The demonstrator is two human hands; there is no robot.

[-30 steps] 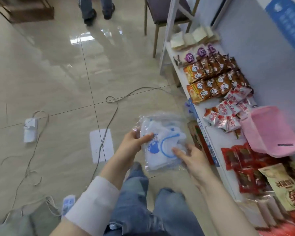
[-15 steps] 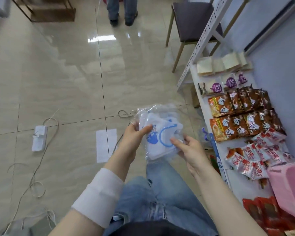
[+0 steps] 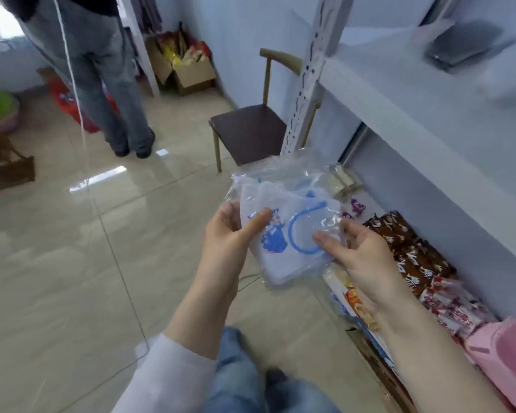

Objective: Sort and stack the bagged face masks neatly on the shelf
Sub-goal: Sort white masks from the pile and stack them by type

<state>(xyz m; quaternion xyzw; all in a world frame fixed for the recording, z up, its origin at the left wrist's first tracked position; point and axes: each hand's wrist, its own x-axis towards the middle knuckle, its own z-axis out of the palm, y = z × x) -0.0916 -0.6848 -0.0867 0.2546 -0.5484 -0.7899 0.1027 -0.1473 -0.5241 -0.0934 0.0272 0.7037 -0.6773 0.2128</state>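
Note:
A clear plastic bag of white face masks (image 3: pixel 292 234) with blue print and a blue ear loop is held in front of me, above the floor and left of the shelf. My left hand (image 3: pixel 230 234) grips the bag's left edge, thumb on top. My right hand (image 3: pixel 358 248) holds the right edge, fingers curled onto the plastic. The white upper shelf board (image 3: pixel 429 93) runs along the right, with a dark flat object (image 3: pixel 462 46) lying on it.
The lower shelf (image 3: pixel 379 204) carries rows of brown and red snack packets (image 3: pixel 411 254) and a pink basket (image 3: pixel 501 362). A brown chair (image 3: pixel 251 129) stands by the shelf post (image 3: pixel 307 76). A person (image 3: pixel 102 84) stands at the back left near cardboard boxes (image 3: pixel 185 67).
My view has swung upward, bringing the upper shelf board and the standing person into sight. Both hands keep their hold on the bag of masks, which has risen toward the shelf.

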